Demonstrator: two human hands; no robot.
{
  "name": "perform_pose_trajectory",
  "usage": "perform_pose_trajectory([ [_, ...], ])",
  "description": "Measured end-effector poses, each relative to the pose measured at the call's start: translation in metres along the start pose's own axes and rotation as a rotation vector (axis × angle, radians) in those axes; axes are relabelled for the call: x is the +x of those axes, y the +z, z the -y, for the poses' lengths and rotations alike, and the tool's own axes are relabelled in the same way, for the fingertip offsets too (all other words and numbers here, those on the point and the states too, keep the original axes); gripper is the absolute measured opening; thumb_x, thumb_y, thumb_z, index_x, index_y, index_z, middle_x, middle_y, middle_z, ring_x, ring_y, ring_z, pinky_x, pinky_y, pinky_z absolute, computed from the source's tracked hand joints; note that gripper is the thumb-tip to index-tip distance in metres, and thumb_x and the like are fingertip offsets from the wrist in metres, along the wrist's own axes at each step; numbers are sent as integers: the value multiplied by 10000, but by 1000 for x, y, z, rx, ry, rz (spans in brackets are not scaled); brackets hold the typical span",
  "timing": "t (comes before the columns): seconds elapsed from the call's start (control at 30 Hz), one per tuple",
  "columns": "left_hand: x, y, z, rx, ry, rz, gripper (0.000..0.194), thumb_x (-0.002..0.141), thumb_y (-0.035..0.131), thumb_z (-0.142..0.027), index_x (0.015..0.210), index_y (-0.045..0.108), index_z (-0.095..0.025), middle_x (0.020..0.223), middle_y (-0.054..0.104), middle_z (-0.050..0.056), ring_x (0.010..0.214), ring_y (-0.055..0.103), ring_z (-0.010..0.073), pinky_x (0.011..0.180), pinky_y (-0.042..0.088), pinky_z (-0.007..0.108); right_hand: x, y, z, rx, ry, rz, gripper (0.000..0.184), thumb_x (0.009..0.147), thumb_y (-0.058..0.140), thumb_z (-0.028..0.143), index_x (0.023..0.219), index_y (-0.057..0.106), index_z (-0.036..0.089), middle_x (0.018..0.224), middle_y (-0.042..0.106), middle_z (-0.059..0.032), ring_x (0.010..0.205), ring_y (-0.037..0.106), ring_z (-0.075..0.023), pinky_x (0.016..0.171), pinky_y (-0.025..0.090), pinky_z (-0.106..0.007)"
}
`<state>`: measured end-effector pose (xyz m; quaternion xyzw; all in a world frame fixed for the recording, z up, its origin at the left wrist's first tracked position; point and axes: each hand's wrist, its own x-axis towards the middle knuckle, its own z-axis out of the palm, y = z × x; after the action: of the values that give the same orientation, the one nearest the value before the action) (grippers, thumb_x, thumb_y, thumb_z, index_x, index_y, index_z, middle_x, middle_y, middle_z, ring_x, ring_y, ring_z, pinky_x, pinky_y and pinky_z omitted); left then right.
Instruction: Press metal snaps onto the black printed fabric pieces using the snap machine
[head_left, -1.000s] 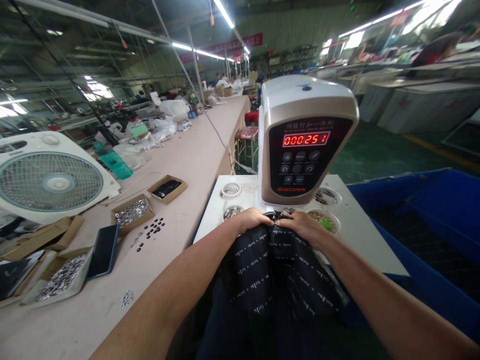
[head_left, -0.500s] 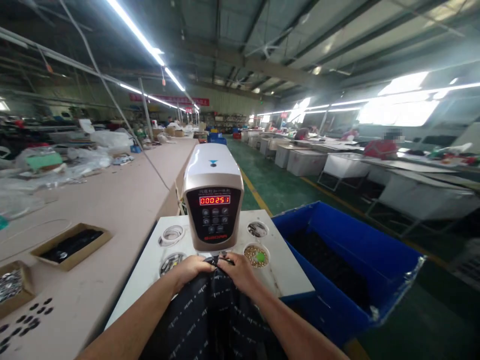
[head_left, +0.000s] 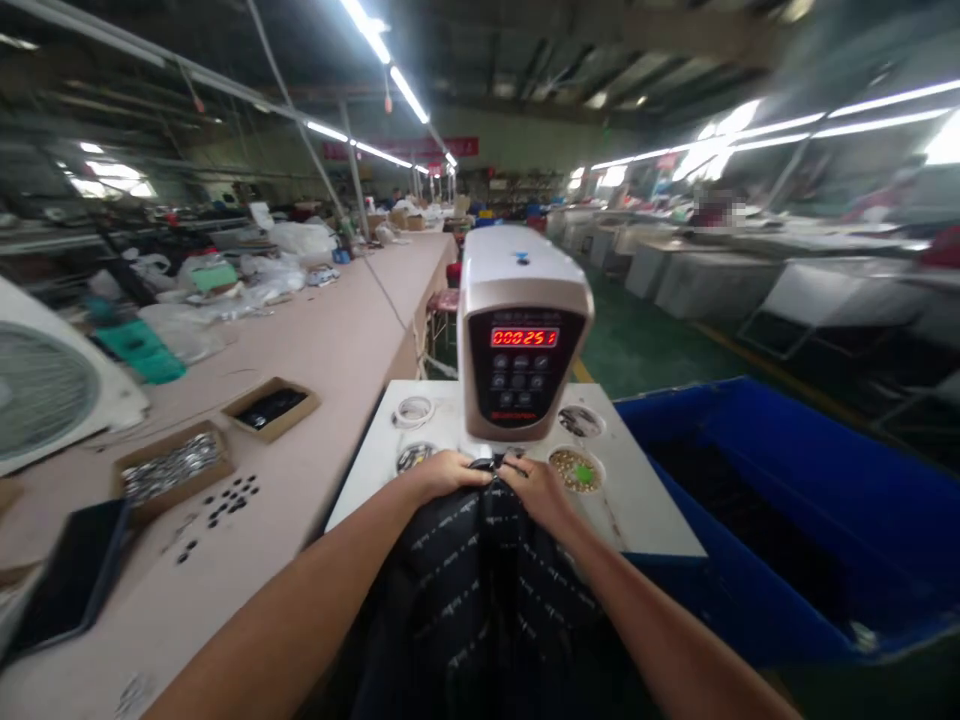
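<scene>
A dark garment (head_left: 457,570) with rows of white lettering hangs down towards me, its upper edge up against the foot of a white-and-gold machine (head_left: 525,300). My left hand (head_left: 446,472) pinches that edge on the left. On the right, my right hand (head_left: 532,485) grips the same edge, close beside the left one. Both sets of fingers are closed on the cloth just under the machine's front, which hides the spot beyond them. Red digits on the display (head_left: 525,338) read 000251.
Round wells in the white machine table (head_left: 360,490) hold small parts, including gold-coloured pieces (head_left: 574,472) at right. A blue bin (head_left: 720,410) with dark contents stands to the right. The long left table (head_left: 285,540) carries a box of metal pieces (head_left: 176,465), black discs and a fan.
My view has turned left, so the machine and hands appear farther right, and the fan comes into sight. Both hands keep their hold on the garment at the machine; the digits are unchanged.
</scene>
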<state>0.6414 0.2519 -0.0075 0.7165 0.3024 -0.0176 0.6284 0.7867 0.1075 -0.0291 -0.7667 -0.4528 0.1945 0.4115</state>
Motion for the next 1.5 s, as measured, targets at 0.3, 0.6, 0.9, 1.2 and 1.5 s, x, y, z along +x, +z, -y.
perform_pose_trajectory([
  [0.3,0,-6,19,67,36,-33,333,707,744,-467,827,718,-157,739,678,0,694,577,166,670,425,272,9,-2,0,-81,-52,45,395,864,567,495,901,798,176,894,789,-84,931,697,-308,877,486,-375],
  [0.6,4,-11,25,222,136,-53,374,694,728,-524,733,638,-162,684,594,-23,661,512,151,608,351,269,12,0,-5,-132,-98,15,365,860,565,485,854,794,200,843,789,-61,891,707,-289,814,507,-337],
  [0.9,8,-10,27,252,132,-72,386,681,722,-540,757,624,-174,709,596,-21,674,519,154,604,359,270,14,-2,-7,-163,-82,10,378,871,549,433,1011,809,198,1028,806,-96,972,725,-310,941,515,-409],
  [1.2,2,-10,19,239,110,-65,333,681,714,-491,747,611,-181,700,605,-20,675,532,159,612,371,268,16,-2,-8,-145,-88,56,429,877,507,449,1033,804,180,1058,804,-100,998,724,-310,957,518,-420],
  [1.5,0,-9,15,254,106,-67,303,693,721,-455,747,627,-173,711,616,-13,695,543,164,621,371,264,18,-6,-4,-161,-54,72,399,861,536,441,976,818,184,925,808,-89,904,732,-308,889,529,-394],
])
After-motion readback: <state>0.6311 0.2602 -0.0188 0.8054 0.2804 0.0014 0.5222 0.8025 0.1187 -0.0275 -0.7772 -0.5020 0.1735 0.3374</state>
